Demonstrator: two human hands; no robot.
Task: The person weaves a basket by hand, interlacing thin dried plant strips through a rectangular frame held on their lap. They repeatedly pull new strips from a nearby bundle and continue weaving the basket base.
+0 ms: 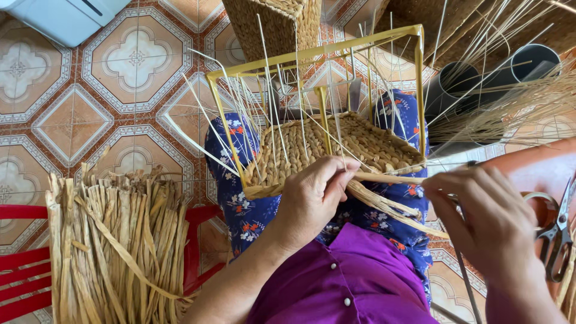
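Observation:
A half-woven straw basket [336, 147] on a yellow metal frame [312, 54] rests on my lap, with thin pale stakes sticking up from it. My left hand [312, 195] presses against the basket's near edge and pinches a flat dried straw strand [390, 178]. That strand runs right to my right hand [489, 219], which is closed on its other end. More loose strands [390, 210] hang from the weave between both hands.
A bundle of dried straw [114, 240] lies on a red stool [24, 264] at left. Scissors [559, 231] rest on an orange surface at right. Finished woven baskets [276, 21], grey pipes [528, 60] and thin reeds stand behind. The floor is patterned tile.

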